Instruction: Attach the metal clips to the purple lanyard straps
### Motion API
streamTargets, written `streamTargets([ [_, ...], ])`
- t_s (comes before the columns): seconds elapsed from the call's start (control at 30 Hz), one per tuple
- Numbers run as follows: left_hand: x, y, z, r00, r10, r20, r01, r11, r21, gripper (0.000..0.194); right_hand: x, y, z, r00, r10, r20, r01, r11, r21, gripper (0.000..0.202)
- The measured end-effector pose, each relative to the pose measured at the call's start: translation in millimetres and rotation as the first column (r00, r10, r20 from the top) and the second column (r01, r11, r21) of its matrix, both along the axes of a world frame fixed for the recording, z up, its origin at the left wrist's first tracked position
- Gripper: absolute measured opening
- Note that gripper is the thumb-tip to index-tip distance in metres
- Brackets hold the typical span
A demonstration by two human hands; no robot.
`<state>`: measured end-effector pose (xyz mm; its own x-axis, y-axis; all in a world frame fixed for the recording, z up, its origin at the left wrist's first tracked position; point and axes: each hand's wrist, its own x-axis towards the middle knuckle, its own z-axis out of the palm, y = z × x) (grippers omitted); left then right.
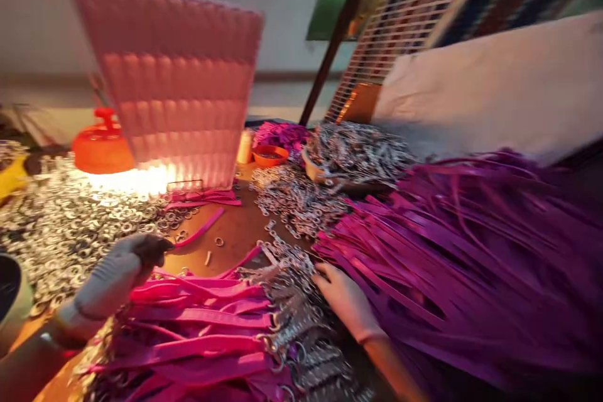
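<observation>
My gloved left hand [115, 273] is closed on one end of a thin pink strap [202, 229], over the edge of the ring pile. Its other end points up and right. My gloved right hand [346, 301] reaches down at the metal clips [294, 264], fingertips touching or just above them; whether it grips one is hidden. Between my hands lies a stack of pink straps [202, 320] with metal clips on their right ends. Loose purple straps [471, 264] lie in a large heap beside my right hand.
Metal rings [70, 220] are heaped at the left, under an orange lamp [103, 144]. A pink panel [179, 88] stands behind. More clips [358, 151] fill a bowl at the back, near an orange bowl [270, 156]. A white sheet [490, 88] slopes at the right.
</observation>
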<state>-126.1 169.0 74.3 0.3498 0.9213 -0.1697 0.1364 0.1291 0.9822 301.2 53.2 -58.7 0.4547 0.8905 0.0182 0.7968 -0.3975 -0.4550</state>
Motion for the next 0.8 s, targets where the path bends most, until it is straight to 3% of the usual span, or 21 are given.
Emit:
streamTargets([
  [0.1, 0, -21, 0.5, 0.998, -0.006, 0.06, 0.005, 1.0, 0.004, 0.034, 12, -3, -19.8, 0.997, 0.02, -0.069, -0.009, 0.989, 0.146, 0.022],
  [0.2, 16, -37, 2.6, 0.994, -0.021, 0.11, 0.02, 1.0, 0.007, 0.041, 16, -12, -16.6, 0.985, -0.035, -0.171, 0.085, 0.951, 0.297, 0.025],
  [0.27, 25, -45, 5.9, 0.991, -0.041, 0.125, 0.04, 0.999, 0.006, 0.04, 6, -17, 1.9, 0.973, -0.028, -0.23, 0.122, 0.905, 0.408, 0.026],
  [0.33, 33, -50, 8.5, 0.988, -0.072, 0.133, 0.07, 0.997, 0.022, 0.038, -17, -20, 32.0, 0.962, 0.096, -0.257, 0.052, 0.856, 0.515, 0.027],
  [0.47, 52, -52, 8.0, 0.987, -0.134, 0.094, 0.127, 0.989, 0.075, 0.036, -89, -16, 103.5, 0.894, 0.415, -0.17, -0.244, 0.769, 0.591, 0.022],
  [0.57, 71, -55, 8.0, 0.984, -0.169, 0.052, 0.159, 0.975, 0.157, 0.031, -133, -8, 141.3, 0.807, 0.584, -0.088, -0.473, 0.729, 0.495, 0.017],
  [0.7, 92, -63, 15.4, 0.985, -0.168, -0.034, 0.172, 0.967, 0.188, 0.022, -154, -2, 159.5, 0.781, 0.616, -0.103, -0.548, 0.755, 0.361, 0.011],
  [0.8, 101, -67, 19.8, 0.984, -0.163, -0.07, 0.174, 0.964, 0.2, 0.021, -155, 1, 157.5, 0.741, 0.653, -0.158, -0.56, 0.73, 0.392, 0.01],
])
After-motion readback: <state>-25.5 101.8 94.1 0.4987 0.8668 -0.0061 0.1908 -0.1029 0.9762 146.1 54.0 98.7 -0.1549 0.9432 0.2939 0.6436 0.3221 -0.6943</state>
